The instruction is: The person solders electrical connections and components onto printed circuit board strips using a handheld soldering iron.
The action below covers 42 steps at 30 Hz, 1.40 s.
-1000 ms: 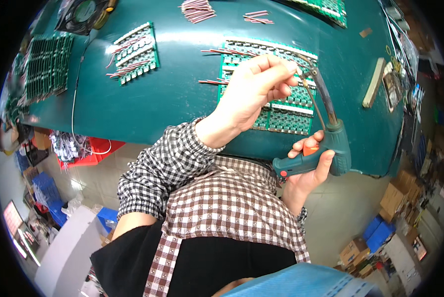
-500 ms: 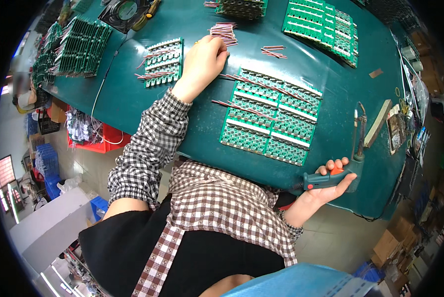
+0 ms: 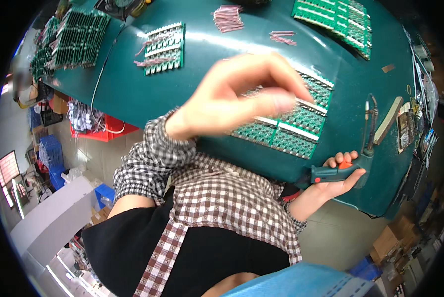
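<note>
Right hand [image 3: 337,174] wrapped around teal soldering gun [image 3: 342,167] at the bench edge, left hand [image 3: 237,96] raised, blurred, fingertips pinched, contents impossible to tell, above green circuit-board panel [image 3: 291,126]; risk of hot tip scorching boards through inattention.

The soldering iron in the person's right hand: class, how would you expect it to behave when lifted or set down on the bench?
The soldering iron has a chunky teal grip and a thin metal stem, so it probably feels handle-heavy. The right hand cradles only the grip, suggesting it is fairly light. Laid on the green table, its rounded body could roll slightly.
</note>
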Tool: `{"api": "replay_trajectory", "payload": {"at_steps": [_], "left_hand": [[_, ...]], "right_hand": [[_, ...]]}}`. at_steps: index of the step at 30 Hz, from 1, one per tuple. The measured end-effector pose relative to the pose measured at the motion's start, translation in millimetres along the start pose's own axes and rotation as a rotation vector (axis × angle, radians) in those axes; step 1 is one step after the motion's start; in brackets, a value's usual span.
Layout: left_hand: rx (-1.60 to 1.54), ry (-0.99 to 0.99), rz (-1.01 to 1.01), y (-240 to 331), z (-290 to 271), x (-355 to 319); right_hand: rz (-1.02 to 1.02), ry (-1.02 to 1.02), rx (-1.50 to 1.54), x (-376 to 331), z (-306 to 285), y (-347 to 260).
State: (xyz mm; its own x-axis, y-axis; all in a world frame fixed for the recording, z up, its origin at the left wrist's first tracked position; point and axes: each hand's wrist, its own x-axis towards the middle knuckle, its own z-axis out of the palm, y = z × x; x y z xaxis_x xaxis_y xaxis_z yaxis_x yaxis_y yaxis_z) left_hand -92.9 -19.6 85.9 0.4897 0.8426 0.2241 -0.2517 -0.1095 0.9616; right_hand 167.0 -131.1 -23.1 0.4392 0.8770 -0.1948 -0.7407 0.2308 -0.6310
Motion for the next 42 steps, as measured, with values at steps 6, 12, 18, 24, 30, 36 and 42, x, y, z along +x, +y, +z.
{"api": "replay_trajectory", "payload": {"at_steps": [6,12,18,24,30,36,42], "left_hand": [[-0.806,-0.543,0.052,38.0,33.0,-2.6],[-0.959,-0.518,0.045,41.3,32.8,-8.0],[-1.116,-0.519,0.036,43.5,32.7,-11.4],[-1.252,-0.530,0.029,43.2,32.8,-9.6],[-1.391,-0.560,0.128,23.8,42.6,-5.2],[0.348,0.275,-0.032,-24.6,-32.3,-2.7],[1.165,0.481,-0.007,-71.7,-107.0,7.9]], "right_hand": [[-0.018,0.033,-0.022,2.7,-6.4,-0.6],[-0.021,0.013,-0.024,1.0,-5.0,1.5],[-0.028,0.015,-0.018,-1.0,-5.1,1.6],[-0.020,-0.013,-0.026,5.7,-12.3,0.1],[-0.053,0.057,-0.054,1.6,-5.0,-3.9],[-0.051,0.053,-0.083,2.4,3.1,2.0],[-0.038,0.068,-0.082,2.6,9.7,3.1]]}}
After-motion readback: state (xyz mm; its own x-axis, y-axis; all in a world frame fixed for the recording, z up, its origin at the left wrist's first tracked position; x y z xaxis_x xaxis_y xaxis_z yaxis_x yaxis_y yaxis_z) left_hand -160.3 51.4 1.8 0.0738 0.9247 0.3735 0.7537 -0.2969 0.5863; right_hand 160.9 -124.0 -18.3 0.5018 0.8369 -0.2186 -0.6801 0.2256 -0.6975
